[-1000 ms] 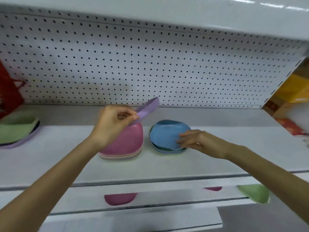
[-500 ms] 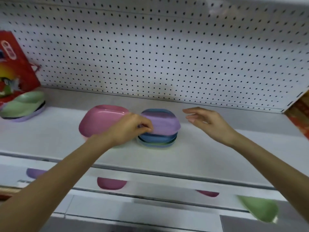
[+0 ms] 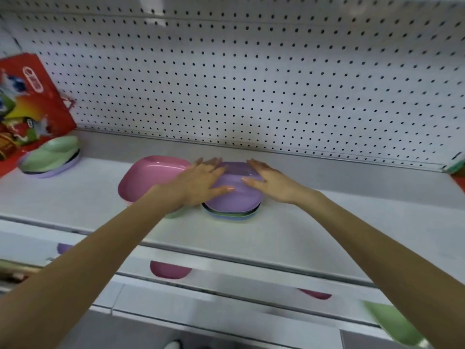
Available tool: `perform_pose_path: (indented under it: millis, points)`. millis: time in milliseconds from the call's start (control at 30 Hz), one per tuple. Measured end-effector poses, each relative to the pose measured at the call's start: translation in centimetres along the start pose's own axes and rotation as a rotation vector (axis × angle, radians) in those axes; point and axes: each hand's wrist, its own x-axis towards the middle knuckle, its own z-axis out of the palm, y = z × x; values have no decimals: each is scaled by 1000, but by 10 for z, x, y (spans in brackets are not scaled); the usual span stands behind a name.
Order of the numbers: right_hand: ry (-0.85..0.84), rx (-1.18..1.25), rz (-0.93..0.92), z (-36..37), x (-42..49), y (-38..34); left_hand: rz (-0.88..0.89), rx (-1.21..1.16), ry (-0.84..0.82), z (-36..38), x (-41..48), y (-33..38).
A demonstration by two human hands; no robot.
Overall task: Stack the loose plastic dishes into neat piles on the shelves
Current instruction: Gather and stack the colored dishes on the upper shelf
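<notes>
A purple dish (image 3: pixel 235 195) lies on top of a short pile of blue and green dishes (image 3: pixel 231 215) in the middle of the white shelf (image 3: pixel 327 230). My left hand (image 3: pixel 198 183) rests flat on the pile's left side, fingers straight. My right hand (image 3: pixel 270 180) rests flat on its right side, thumb on the purple dish. Just left of it stands a pile of pink dishes (image 3: pixel 148 177), partly hidden by my left forearm.
A pile of green and purple dishes (image 3: pixel 50 157) sits at the shelf's far left, in front of a red printed bag (image 3: pixel 27 102). A pegboard wall backs the shelf. Lower shelves show maroon dishes (image 3: pixel 169 270), a purple one (image 3: pixel 64 248) and a green one (image 3: pixel 395 323).
My left hand set the purple dish on the blue pile and let go of it. Both hands now lie flat on the pile's two sides. The view moved closer.
</notes>
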Motion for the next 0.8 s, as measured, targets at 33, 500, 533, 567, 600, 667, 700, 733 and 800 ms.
perform_pose_path:
  millis: [33,500,533,567,600,667,700,733,800]
  points:
    - [-16,-5,2,2,0,0,2,38,-15,0,1,1]
    - [-148,-236,-77,15,-24,6,108,169,-112,9,-12,-3]
    - [-167,-237,-67,16,-25,5,114,204,-146,9,-12,-4]
    - [-180,-236,-58,17,-26,4,116,235,-172,9,-12,-3]
    - [-186,-237,-49,18,-26,4,120,254,-188,12,-13,-3]
    - [-193,-235,-26,19,-26,3,140,278,-163,17,-13,-1]
    - [-199,-231,-12,18,-26,2,150,281,-149,18,-12,-1]
    - [-211,-233,2,16,-24,1,155,271,-143,18,-12,0]
    - [-258,-283,18,9,-21,-4,147,172,-160,18,-11,-1]
